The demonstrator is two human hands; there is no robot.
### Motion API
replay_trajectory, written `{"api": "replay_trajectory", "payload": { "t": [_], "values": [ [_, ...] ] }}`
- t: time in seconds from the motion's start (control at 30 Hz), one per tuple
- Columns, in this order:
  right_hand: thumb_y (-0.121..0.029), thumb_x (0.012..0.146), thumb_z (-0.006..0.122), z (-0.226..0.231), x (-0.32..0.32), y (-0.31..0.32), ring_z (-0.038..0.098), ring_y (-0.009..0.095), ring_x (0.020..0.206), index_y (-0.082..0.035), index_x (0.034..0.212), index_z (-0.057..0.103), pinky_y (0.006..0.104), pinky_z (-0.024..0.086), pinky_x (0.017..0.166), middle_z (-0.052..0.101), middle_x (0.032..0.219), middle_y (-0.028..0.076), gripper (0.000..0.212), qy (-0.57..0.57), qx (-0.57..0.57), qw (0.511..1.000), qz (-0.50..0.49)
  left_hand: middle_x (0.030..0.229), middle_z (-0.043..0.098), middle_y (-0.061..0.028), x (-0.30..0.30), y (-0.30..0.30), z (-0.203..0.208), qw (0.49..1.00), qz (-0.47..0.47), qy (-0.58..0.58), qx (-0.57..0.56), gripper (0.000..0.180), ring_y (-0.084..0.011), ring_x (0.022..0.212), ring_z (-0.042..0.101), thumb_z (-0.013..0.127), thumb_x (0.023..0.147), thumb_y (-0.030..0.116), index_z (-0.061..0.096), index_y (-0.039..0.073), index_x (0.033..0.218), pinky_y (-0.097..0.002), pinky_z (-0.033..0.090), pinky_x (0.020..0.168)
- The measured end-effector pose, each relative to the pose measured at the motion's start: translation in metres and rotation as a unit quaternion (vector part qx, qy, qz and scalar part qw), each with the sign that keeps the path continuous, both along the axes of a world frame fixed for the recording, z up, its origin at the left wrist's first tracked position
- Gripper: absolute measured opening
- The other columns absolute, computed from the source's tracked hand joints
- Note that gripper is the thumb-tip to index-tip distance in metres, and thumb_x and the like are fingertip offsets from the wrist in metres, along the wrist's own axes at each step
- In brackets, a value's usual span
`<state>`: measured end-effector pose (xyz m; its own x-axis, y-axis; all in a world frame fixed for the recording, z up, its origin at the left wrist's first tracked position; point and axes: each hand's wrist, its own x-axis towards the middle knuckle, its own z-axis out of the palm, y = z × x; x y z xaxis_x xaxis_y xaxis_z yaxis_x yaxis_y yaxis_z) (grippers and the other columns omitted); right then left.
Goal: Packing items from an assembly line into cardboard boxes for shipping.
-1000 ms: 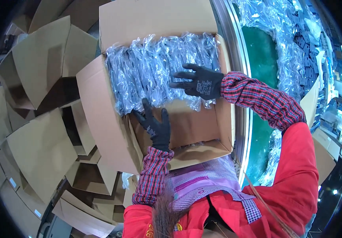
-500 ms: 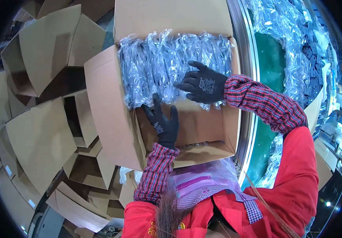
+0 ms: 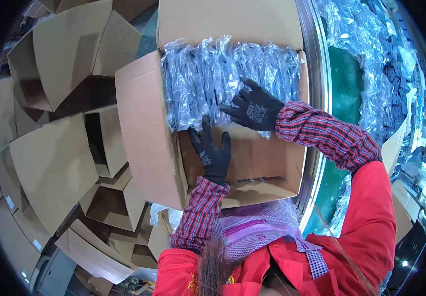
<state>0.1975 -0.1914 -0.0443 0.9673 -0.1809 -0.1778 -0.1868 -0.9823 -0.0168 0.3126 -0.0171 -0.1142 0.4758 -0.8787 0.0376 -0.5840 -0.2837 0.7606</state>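
Observation:
A row of clear-plastic-wrapped items stands packed side by side in the far part of an open cardboard box. What the wrapping holds is hard to make out. My left hand, in a black glove, rests at the near edge of the row, fingers spread and fingertips against the plastic. Over the right half of the row lies my right hand, also black-gloved. Its fingers are apart and the index points left across the wrapped items. Neither hand grips anything. The near part of the box shows bare brown cardboard.
Several open empty cardboard boxes crowd the left side. A metal rail runs along the box's right edge. Beyond it lies a green surface with a heap of plastic-wrapped dark parts.
The view has shifted, so the box appears farther right. Against the row, my right hand has drawn slightly left and nearer me. My left hand stays at the row's near edge.

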Motion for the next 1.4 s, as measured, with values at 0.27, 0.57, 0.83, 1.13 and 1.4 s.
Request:
{"api": "replay_trajectory", "payload": {
  "t": [0.27,0.57,0.83,1.13,1.4],
  "values": [
    [-0.025,0.081,0.056,-0.012,0.011,-0.003,0.051,0.025,0.103,-0.014,0.106,0.059,0.0516,0.029,0.103,0.055,0.109,0.008,0.027,-0.103,-0.028,0.994,0.038,0.14,0.031,-0.0274,-0.002,-0.002,0.011,1.0,-0.004,-0.013,0.023,0.069,-0.0455,0.126,0.031,0.063,0.078,0.024,0.036,0.009,0.139,-0.0485,0.028,0.104],
    [-0.024,0.078,0.057,-0.02,0.034,-0.018,0.047,0.029,0.115,-0.014,0.083,0.061,0.0552,0.027,0.104,0.052,0.124,0.009,0.012,-0.12,0.1,0.983,0.091,0.139,0.034,-0.0255,-0.001,0.002,0.008,0.999,-0.028,0.022,0.025,0.072,-0.041,0.128,0.033,0.064,0.079,0.025,0.033,0.006,0.14,-0.0448,0.028,0.104],
    [-0.027,0.076,0.058,-0.011,0.039,-0.015,0.051,0.026,0.104,-0.015,0.086,0.061,0.0556,0.025,0.103,0.057,0.111,0.007,0.015,-0.109,0.068,0.989,0.07,0.139,0.034,-0.0251,0.0,0.009,0.005,0.987,0.05,0.151,-0.021,0.079,-0.0364,0.126,0.038,0.065,0.08,0.025,0.023,-0.004,0.141,-0.0396,0.03,0.105],
    [-0.03,0.076,0.059,-0.018,0.089,0.004,0.053,0.025,0.092,-0.019,0.098,0.06,0.0551,0.025,0.102,0.057,0.096,0.005,0.025,-0.178,0.058,0.981,0.046,0.14,0.033,-0.0251,-0.002,0.005,0.006,0.988,0.015,0.154,-0.018,0.08,-0.0362,0.126,0.038,0.065,0.079,0.023,0.021,-0.006,0.14,-0.0397,0.03,0.105],
    [-0.029,0.075,0.059,-0.023,0.093,0.005,0.054,0.023,0.087,-0.02,0.104,0.059,0.0551,0.026,0.1,0.056,0.09,0.005,0.03,-0.136,0.025,0.989,0.051,0.14,0.033,-0.025,-0.006,0.01,0.0,0.986,0.022,0.165,0.019,0.08,-0.0363,0.126,0.038,0.064,0.078,0.02,0.021,-0.006,0.14,-0.0397,0.03,0.105]
  ]
}}
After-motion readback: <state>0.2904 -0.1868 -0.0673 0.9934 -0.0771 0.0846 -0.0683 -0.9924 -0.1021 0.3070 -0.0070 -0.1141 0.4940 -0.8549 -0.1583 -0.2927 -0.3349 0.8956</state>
